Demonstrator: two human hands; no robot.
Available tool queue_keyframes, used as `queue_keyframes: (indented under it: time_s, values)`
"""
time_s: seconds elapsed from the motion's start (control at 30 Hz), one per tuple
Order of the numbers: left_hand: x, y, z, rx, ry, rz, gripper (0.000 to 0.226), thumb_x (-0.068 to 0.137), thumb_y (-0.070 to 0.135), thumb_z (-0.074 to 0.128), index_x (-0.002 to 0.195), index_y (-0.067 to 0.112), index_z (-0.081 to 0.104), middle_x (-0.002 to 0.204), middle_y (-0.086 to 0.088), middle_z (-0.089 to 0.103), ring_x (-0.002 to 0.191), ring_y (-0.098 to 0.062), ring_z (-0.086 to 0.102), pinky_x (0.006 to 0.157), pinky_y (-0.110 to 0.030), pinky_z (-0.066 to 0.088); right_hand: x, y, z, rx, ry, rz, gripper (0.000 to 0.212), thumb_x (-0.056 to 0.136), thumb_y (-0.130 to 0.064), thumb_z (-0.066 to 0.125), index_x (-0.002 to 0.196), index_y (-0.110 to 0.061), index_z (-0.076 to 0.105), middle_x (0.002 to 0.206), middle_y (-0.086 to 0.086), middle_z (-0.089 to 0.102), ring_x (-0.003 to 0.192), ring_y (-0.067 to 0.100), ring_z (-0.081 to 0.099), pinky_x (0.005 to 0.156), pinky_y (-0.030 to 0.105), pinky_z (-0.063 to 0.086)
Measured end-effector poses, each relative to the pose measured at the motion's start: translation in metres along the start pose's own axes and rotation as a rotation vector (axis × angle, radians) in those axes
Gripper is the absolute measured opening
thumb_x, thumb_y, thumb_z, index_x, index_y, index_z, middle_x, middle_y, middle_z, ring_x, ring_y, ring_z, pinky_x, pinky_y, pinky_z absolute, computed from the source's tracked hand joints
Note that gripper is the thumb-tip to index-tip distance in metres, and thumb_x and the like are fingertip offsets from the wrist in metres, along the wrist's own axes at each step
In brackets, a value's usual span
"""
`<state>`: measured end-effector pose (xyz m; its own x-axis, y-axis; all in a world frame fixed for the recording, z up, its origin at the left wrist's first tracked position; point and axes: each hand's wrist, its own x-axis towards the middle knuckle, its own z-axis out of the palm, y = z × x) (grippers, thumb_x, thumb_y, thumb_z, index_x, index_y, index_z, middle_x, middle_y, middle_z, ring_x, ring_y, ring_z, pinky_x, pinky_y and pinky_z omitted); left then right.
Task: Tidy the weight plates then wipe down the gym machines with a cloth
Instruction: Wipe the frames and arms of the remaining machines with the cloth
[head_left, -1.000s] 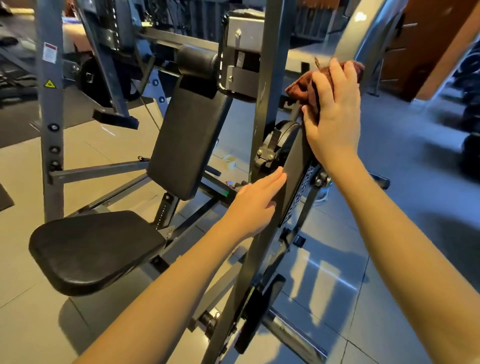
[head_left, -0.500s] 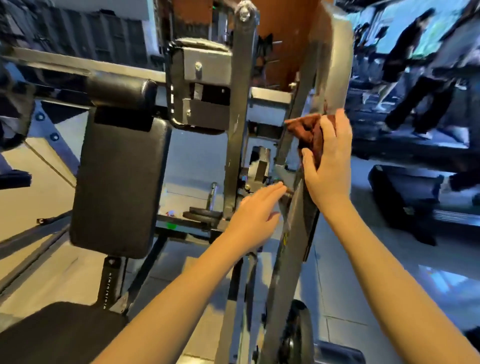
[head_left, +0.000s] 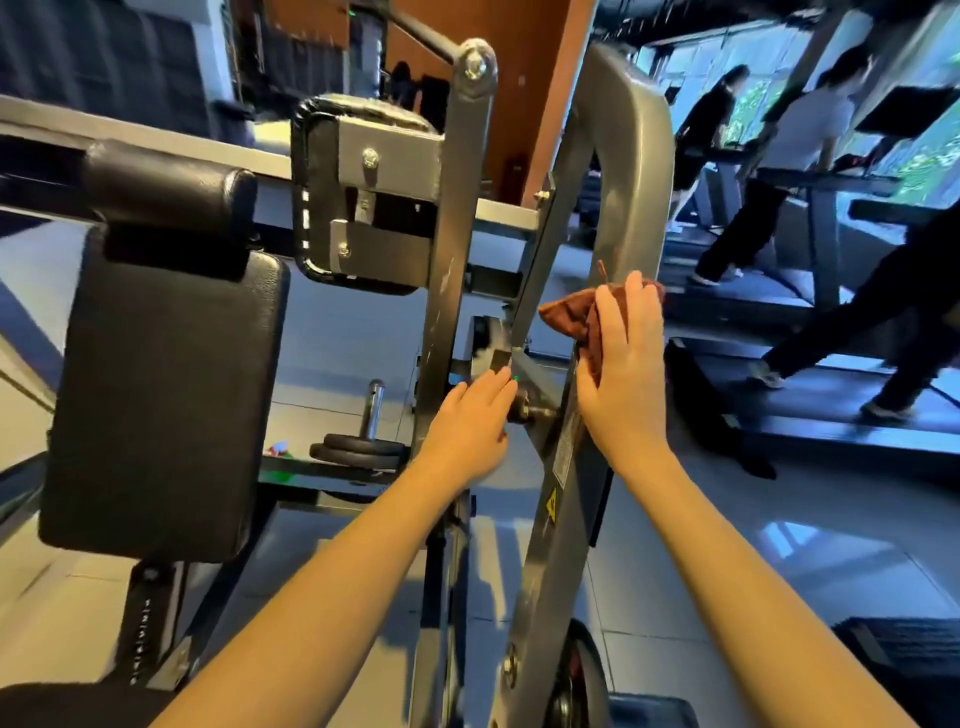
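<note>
A grey steel gym machine fills the view, with a curved lever arm (head_left: 631, 171) rising at centre right. My right hand (head_left: 623, 374) presses a reddish-brown cloth (head_left: 569, 317) against that arm. My left hand (head_left: 470, 428) lies flat with straight fingers on the frame beside a pivot bolt (head_left: 524, 410), holding nothing. Behind the upright post (head_left: 447, 270), black weight plates (head_left: 358, 449) are stacked low on a chrome peg (head_left: 374, 408).
A black padded backrest (head_left: 161, 395) stands at the left, with a smaller pad (head_left: 363, 192) on a bracket above centre. Treadmills (head_left: 810, 395) run along the right, with people walking on them. The floor is grey tile.
The view has tilted up, away from the seat, toward the treadmills. My right hand with the cloth sits lower on the lever arm. My left hand stays flat on the frame.
</note>
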<state>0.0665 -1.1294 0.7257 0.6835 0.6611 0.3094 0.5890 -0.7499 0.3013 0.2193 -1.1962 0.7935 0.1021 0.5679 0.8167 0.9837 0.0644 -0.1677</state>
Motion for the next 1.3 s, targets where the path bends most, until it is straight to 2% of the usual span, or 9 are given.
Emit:
queue_keyframes:
  time_s: [0.17,0.3,0.4,0.57,0.7,0.8,0.93,1.17,1.3]
  values:
    - [0.003,-0.001,-0.003,0.069,0.102,0.001,0.070,0.091,0.016,0.057,0.151,0.013,0.021,0.160,-0.004,0.014,0.147,-0.022,0.014,0.119,-0.042,0.016,-0.004,0.002,0.002,0.019,-0.006,-0.008,0.065,0.086,0.001,0.061,0.146,-0.009,0.037,0.158,0.018,0.023,0.148,0.035,0.014,0.118,0.046,0.020]
    - [0.014,-0.009,0.003,0.087,0.171,0.061,0.070,0.088,0.015,0.059,0.150,0.009,0.026,0.156,-0.008,0.024,0.144,-0.026,0.021,0.117,-0.041,0.022,-0.018,0.001,0.006,-0.059,0.034,-0.060,0.058,0.088,-0.008,0.050,0.144,-0.011,0.035,0.155,0.020,0.026,0.145,0.038,0.020,0.117,0.048,0.024]
    - [0.024,-0.027,0.004,0.097,0.268,0.221,0.070,0.077,0.011,0.071,0.140,0.003,0.041,0.137,-0.013,0.045,0.125,-0.033,0.043,0.105,-0.041,0.037,-0.017,0.001,0.010,-0.119,0.049,-0.044,0.055,0.088,-0.014,0.044,0.143,-0.012,0.036,0.153,0.021,0.028,0.143,0.039,0.022,0.114,0.056,0.029]
    - [0.038,-0.062,0.002,0.190,0.253,0.464,0.097,0.050,0.014,0.086,0.137,0.001,0.045,0.134,-0.013,0.048,0.129,-0.031,0.035,0.105,-0.047,0.039,0.053,-0.002,0.002,-0.199,0.132,0.046,0.054,0.089,-0.012,0.045,0.143,-0.007,0.043,0.154,0.021,0.029,0.144,0.038,0.024,0.118,0.049,0.025]
    - [0.043,-0.063,0.004,0.131,0.252,0.446,0.083,0.068,0.018,0.077,0.142,0.004,0.042,0.145,-0.013,0.043,0.135,-0.030,0.037,0.108,-0.046,0.039,0.073,-0.010,0.001,-0.218,0.181,0.147,0.056,0.091,-0.008,0.051,0.145,-0.008,0.039,0.157,0.019,0.026,0.146,0.035,0.023,0.119,0.046,0.025]
    - [0.051,-0.060,0.008,0.123,0.241,0.393,0.069,0.087,0.027,0.064,0.146,0.005,0.036,0.151,-0.012,0.038,0.138,-0.028,0.036,0.110,-0.045,0.037,0.028,-0.014,0.009,-0.451,0.081,0.015,0.049,0.094,-0.024,0.051,0.141,-0.009,0.048,0.154,0.020,0.030,0.142,0.039,0.024,0.115,0.052,0.024]
    - [0.060,-0.063,0.016,0.078,0.263,0.385,0.067,0.085,0.028,0.067,0.142,0.005,0.041,0.142,-0.011,0.049,0.130,-0.026,0.048,0.099,-0.044,0.047,0.012,-0.013,0.010,-0.744,-0.124,-0.181,0.045,0.088,-0.021,0.048,0.130,-0.008,0.060,0.147,0.020,0.045,0.139,0.037,0.029,0.112,0.053,0.022]
    - [0.064,-0.069,0.020,0.032,0.356,0.459,0.058,0.091,0.033,0.051,0.142,0.009,0.036,0.140,-0.007,0.051,0.128,-0.022,0.049,0.100,-0.043,0.047,0.121,-0.013,-0.003,-0.729,-0.001,-0.075,0.050,0.079,-0.007,0.061,0.129,-0.002,0.057,0.141,0.021,0.049,0.134,0.041,0.037,0.111,0.059,0.028]
    - [0.067,-0.070,0.026,-0.041,0.374,0.424,0.053,0.093,0.034,0.034,0.142,0.012,0.036,0.138,-0.004,0.053,0.129,-0.020,0.049,0.102,-0.045,0.045,0.109,-0.015,0.001,-0.826,-0.056,-0.125,0.048,0.080,-0.009,0.064,0.128,-0.005,0.058,0.140,0.017,0.051,0.135,0.039,0.035,0.112,0.056,0.025]
